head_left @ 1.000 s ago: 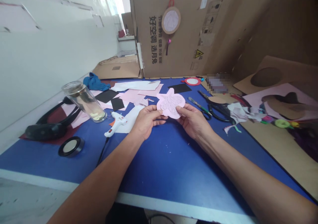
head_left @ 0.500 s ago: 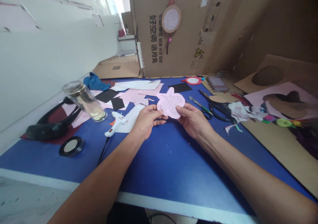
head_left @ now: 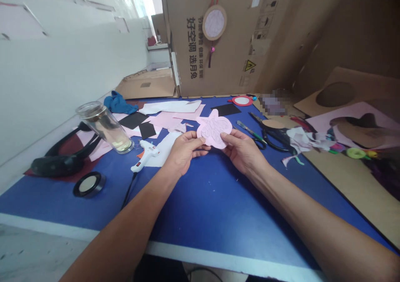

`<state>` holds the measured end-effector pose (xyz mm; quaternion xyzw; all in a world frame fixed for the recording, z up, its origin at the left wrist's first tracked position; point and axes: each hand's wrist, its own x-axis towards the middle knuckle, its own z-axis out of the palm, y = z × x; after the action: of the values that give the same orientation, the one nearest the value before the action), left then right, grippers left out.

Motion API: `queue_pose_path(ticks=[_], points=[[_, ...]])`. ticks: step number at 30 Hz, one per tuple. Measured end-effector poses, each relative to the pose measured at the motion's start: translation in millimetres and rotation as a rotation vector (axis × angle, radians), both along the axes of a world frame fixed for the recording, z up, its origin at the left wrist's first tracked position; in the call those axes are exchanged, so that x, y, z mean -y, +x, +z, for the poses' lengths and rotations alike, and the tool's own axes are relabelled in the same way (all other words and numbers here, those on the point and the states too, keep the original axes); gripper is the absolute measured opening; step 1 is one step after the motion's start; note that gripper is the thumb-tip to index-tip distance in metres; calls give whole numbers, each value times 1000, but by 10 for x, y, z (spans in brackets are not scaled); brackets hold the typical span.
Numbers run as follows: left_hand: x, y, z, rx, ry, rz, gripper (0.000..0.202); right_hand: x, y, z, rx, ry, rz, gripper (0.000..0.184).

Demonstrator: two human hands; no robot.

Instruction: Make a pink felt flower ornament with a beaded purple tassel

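A pink paper cutout (head_left: pixel 214 125) with rounded lobes and faint line drawing on its face is held up over the blue table. My left hand (head_left: pixel 186 150) pinches its lower left edge between thumb and fingers. At the lower right edge, my right hand (head_left: pixel 242 148) grips it with the thumb on top and the fingers behind. The cutout's back and the fingertips beneath it are hidden. Left of my left hand lies a white glue gun (head_left: pixel 146 156) beside a white sheet (head_left: pixel 161 150). A green-handled knife-like tool (head_left: pixel 250 131) lies right of the cutout.
A glass jar (head_left: pixel 104 127) leans at the left near a black headset (head_left: pixel 58 165) and a black round lid (head_left: pixel 89 185). Dark-handled scissors (head_left: pixel 275 139) and crumpled white scraps (head_left: pixel 308 140) lie at the right. Behind stands a cardboard wall (head_left: pixel 231 73) with a round ornament (head_left: pixel 214 22) hanging.
Both hands keep hold of the pink paper cutout in nearly the same place. The whole view has shifted very slightly.
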<state>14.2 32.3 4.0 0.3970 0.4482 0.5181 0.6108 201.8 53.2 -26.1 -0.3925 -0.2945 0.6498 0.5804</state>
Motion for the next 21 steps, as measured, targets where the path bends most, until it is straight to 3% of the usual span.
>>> queue_pose_path(ticks=[21], points=[[-19, -11, -14, 32, 3, 19, 29, 3, 7, 19, 59, 27, 8, 32]])
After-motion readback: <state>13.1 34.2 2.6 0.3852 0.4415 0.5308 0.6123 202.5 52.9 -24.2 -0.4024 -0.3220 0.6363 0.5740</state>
